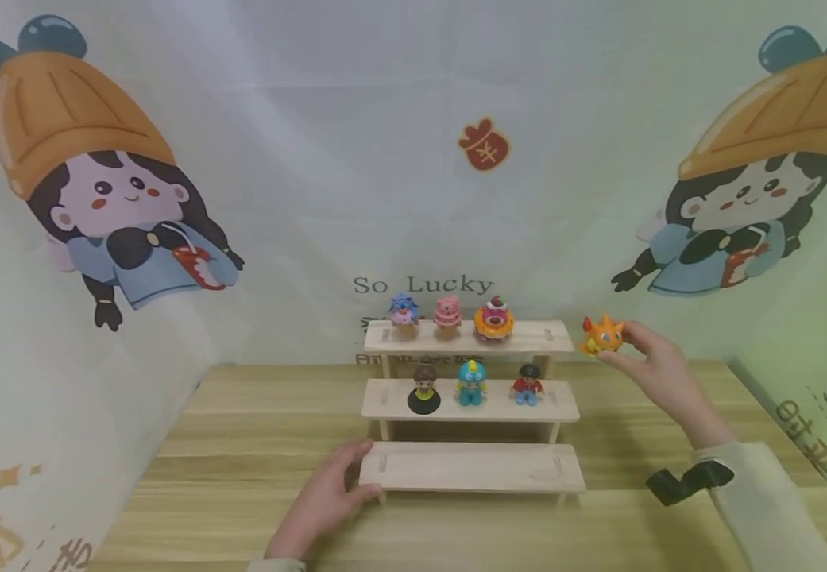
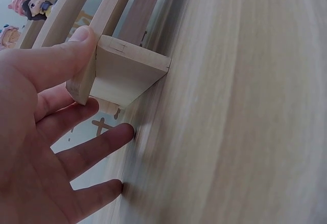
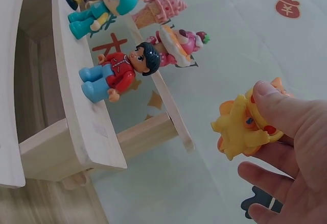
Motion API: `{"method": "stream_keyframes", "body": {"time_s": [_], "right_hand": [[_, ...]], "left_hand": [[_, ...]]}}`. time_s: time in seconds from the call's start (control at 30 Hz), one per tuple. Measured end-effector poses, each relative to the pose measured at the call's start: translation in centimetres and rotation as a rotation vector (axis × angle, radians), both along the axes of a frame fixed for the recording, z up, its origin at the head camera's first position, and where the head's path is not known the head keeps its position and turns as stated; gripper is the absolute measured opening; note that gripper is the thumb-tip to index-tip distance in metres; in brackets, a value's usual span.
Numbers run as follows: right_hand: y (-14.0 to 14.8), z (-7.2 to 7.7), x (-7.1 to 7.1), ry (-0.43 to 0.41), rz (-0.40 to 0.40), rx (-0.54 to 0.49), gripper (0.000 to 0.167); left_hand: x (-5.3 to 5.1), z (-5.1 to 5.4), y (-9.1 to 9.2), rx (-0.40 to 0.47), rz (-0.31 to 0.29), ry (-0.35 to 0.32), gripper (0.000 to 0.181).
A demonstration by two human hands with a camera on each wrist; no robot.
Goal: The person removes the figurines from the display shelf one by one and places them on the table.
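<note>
1. An orange toy figure [image 1: 604, 335] with a yellow belly is held in the air, just beyond the right end of the top tier [image 1: 527, 335] and apart from it.
2. The right hand [image 1: 659, 381] pinches this figure between thumb and fingers; in its wrist view the lower fingers are loosely bent, away from the toy.
3. The left hand [image 1: 327, 496] grips the left end of the bottom tier [image 1: 470, 467] between thumb and fingers, with the remaining fingers spread over the table [image 1: 241, 445].
4. Both tiers belong to a wooden stand [image 2: 130, 68] resting on the table.
5. On the top tier, from left to right, stand a blue figure [image 1: 404, 312], a pink figure [image 1: 447, 314] and a doughnut figure [image 1: 493, 319].
6. On the middle tier [image 1: 384, 401] are a brown-haired figure [image 1: 424, 383] on a black base, a teal figure [image 1: 472, 385] and a red-jacketed figure [image 1: 527, 386].
7. Behind everything hangs a pale printed backdrop [image 1: 299, 199] with cartoon children and the words "So Lucky".
</note>
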State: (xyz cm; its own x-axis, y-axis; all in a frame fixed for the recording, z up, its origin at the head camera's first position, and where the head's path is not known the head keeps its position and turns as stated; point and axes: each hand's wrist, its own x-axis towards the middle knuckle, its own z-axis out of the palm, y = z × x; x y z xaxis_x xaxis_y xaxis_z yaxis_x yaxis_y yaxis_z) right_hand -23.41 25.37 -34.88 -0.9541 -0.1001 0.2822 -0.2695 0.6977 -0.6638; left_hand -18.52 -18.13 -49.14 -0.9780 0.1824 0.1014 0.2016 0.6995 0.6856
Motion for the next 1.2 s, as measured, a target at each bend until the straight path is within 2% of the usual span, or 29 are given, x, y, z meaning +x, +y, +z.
{"method": "stream_keyframes", "body": {"time_s": [0.13,0.37,0.6,0.83,1.1,1.2], "right_hand": [[0.1,-0.2,1.1,0.009,0.023,-0.005,0.046],[-0.2,-0.9,3.3,0.016,0.022,0.066,0.054],[-0.7,-1.9,5.0,0.028,0.052,0.037,0.051],[-0.9,-3.1,7.0,0.009,0.026,0.028,0.048],[-1.4,-4.8,8.8,0.038,0.035,0.015,0.048],[-1.6,-5.4,9.4,0.021,0.030,0.007,0.049]], "left_hand": [[0.0,-0.2,0.0,0.003,-0.009,0.021,0.067],[-0.1,-0.4,0.0,-0.004,-0.013,0.037,0.065],[-0.1,-0.4,0.0,0.004,-0.014,0.030,0.067],[-0.1,-0.3,0.0,-0.008,-0.015,0.031,0.067],[-0.1,-0.5,0.0,0.005,-0.016,0.047,0.065],[-0.1,-0.5,0.0,0.009,-0.018,0.045,0.066]]}}
